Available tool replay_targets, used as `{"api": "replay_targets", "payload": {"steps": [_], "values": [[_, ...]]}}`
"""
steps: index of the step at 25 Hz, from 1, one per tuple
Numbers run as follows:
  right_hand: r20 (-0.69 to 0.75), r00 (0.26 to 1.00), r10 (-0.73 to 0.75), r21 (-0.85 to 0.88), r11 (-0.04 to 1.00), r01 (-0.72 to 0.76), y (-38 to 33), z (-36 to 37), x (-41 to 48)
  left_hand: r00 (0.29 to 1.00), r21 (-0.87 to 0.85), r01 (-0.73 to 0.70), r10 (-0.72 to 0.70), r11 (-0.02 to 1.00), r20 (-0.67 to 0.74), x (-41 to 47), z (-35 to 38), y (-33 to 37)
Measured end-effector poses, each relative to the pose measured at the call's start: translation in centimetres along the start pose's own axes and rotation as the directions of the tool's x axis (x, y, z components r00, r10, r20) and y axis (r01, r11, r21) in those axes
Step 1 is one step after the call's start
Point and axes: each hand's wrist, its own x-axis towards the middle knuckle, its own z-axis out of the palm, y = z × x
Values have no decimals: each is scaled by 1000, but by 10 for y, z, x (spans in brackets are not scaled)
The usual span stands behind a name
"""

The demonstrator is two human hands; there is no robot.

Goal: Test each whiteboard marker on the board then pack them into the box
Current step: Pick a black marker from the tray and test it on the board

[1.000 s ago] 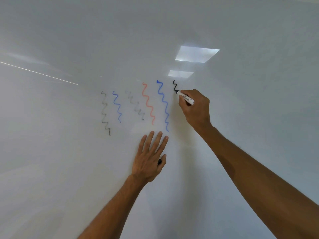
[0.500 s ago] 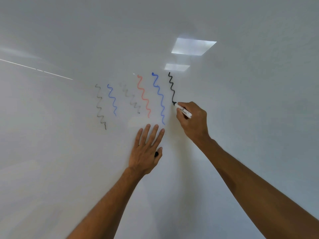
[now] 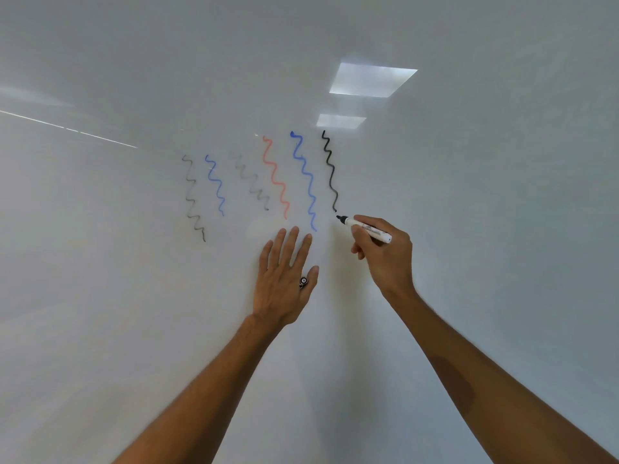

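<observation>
A whiteboard [image 3: 134, 296] fills the view and carries several wavy test lines in grey, blue and red. The rightmost one is a fresh black squiggle [image 3: 330, 172]. My right hand [image 3: 385, 259] grips a white-barrelled black marker [image 3: 368, 229], whose tip sits just below the squiggle's lower end. My left hand [image 3: 281, 279] lies flat on the board below the lines with its fingers straight. Its thumb pinches a black marker cap [image 3: 303, 281] against the side of the hand. No box is in view.
Two ceiling-light reflections [image 3: 371, 80] shine on the board above the lines. A thin bright streak [image 3: 67, 128] crosses the upper left. Bare board surrounds the lines on every side.
My right hand drew the black squiggle downward from a short start to full length, and the tip has just left its lower end. The left hand kept its place on the board.
</observation>
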Motion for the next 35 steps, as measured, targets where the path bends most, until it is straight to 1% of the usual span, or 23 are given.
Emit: {"api": "replay_targets", "payload": {"steps": [1, 2, 3, 4, 5, 6, 7, 8, 9, 10, 11, 12, 14, 16, 23, 28, 30, 32, 33, 35], "values": [[10, 998, 66, 102, 993, -67, -2, -2, -4, 997, -88, 67, -70, 994, -36, 0, -4, 5], [33, 993, 117, 198, 973, -121, -4, -3, -8, 986, -209, 145, -159, 967, -55, 1, -12, 11], [57, 986, 158, 279, 946, -168, -5, -5, -13, 964, -361, 231, -264, 903, -44, 2, -20, 18], [82, 977, 197, 339, 916, -213, -6, -6, -18, 928, -532, 315, -373, 786, -2, 4, -28, 25], [102, 966, 237, 376, 890, -259, -6, -6, -24, 873, -686, 397, -481, 609, 78, 6, -37, 31], [123, 954, 275, 393, 869, -301, -7, -7, -30, 801, -798, 464, -567, 384, 193, 8, -44, 35], [145, 942, 302, 398, 854, -335, -7, -7, -36, 722, -845, 510, -614, 160, 320, 10, -52, 37], [170, 933, 317, 392, 847, -359, -8, -7, -43, 646, -835, 549, -617, -33, 450, 10, -57, 36], [197, 926, 323, 376, 847, -375, -9, -6, -49, 579, -791, 580, -584, -195, 569, 9, -62, 33], [222, 920, 324, 350, 854, -385, -10, -5, -55, 528, -733, 596, -528, -327, 665, 8, -66, 30], [246, 915, 321, 315, 866, -388, -11, -4, -60, 501, -683, 599, -471, -418, 726, 4, -67, 28], [269, 910, 314, 276, 881, -385, -12, -3, -66, 497, -656, 590, -429, -471, 755, 1, -68, 27], [301, 906, 298, 219, 903, -370, -14, 1, -74, 513, -635, 571, -377, -521, 771, -4, -69, 28], [306, 907, 290, 204, 910, -360, -14, 4, -78, 532, -625, 563, -342, -540, 775, -6, -71, 31], [239, 929, 283, 226, 914, -337, -17, 8, -82, 550, -619, 615, -296, -489, 781, -8, -81, 37], [264, 921, 287, 211, 914, -346, -18, 10, -84, 557, -620, 648, -280, -442, 782, -9, -84, 41], [280, 915, 292, 211, 911, -355, -20, 10, -85, 545, -603, 665, -266, -440, 795, -10, -86, 44], [300, 905, 301, 218, 902, -372, -20, 8, -85, 517, -584, 688, -275, -430, 811, -10, -90, 47], [312, 899, 306, 217, 899, -381, -20, 7, -86, 493, -580, 698, -306, -420, 814, -10, -91, 49], [335, 889, 313, 204, 897, -393, -18, 4, -87, 442, -603, 699, -430, -386, 787, -10, -90, 54]]}}
